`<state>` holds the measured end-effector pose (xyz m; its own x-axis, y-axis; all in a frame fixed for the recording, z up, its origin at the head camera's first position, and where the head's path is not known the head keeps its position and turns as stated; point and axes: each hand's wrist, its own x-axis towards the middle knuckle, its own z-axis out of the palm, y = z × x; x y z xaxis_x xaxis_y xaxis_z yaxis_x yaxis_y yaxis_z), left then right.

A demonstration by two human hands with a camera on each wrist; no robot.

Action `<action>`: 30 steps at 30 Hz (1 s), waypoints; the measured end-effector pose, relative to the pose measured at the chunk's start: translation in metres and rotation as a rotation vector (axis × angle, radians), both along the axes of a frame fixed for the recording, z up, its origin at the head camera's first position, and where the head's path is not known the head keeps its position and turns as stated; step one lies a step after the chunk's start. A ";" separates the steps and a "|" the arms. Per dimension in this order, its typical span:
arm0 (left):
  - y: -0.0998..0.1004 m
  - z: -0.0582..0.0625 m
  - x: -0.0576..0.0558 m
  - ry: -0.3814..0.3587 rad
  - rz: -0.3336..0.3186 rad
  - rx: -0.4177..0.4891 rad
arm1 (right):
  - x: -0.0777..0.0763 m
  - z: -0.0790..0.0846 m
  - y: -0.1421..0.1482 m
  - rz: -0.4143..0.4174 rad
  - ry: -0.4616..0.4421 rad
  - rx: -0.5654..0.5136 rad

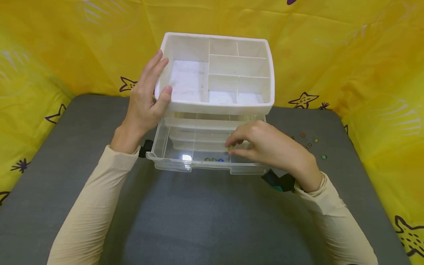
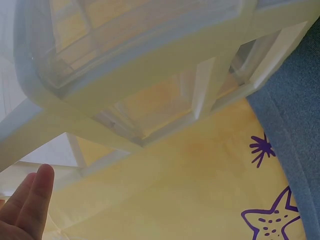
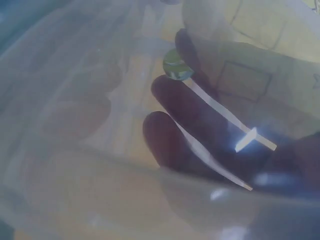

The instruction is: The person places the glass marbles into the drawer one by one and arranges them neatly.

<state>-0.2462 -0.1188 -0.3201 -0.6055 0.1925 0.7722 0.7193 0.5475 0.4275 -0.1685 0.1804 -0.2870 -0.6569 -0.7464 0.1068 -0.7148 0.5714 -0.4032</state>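
A white drawer organizer (image 1: 215, 108) with a divided top tray stands on the table, its clear drawer (image 1: 172, 163) pulled out at the front. My left hand (image 1: 145, 92) rests on the organizer's left side with straight fingers, the thumb at the tray's front left corner. Over the drawer's right half, my right hand (image 1: 268, 141) pinches a yellow-green glass marble (image 3: 177, 64) between its fingertips. Through the clear plastic, the right wrist view shows the fingers (image 3: 162, 137) hazily. Inside the drawer, a blue marble (image 1: 221, 160) lies beside two duller marbles (image 1: 210, 159) near the front wall.
Several loose marbles (image 1: 309, 145) lie on the grey table (image 1: 198, 221) to the right of the organizer, one green marble (image 1: 324, 157) among them. A yellow cloth (image 1: 314, 48) with starfish drawings hangs behind and at both sides.
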 end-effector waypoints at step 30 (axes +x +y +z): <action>0.000 -0.001 0.000 -0.012 -0.002 0.001 | 0.007 0.007 0.020 -0.017 0.200 -0.171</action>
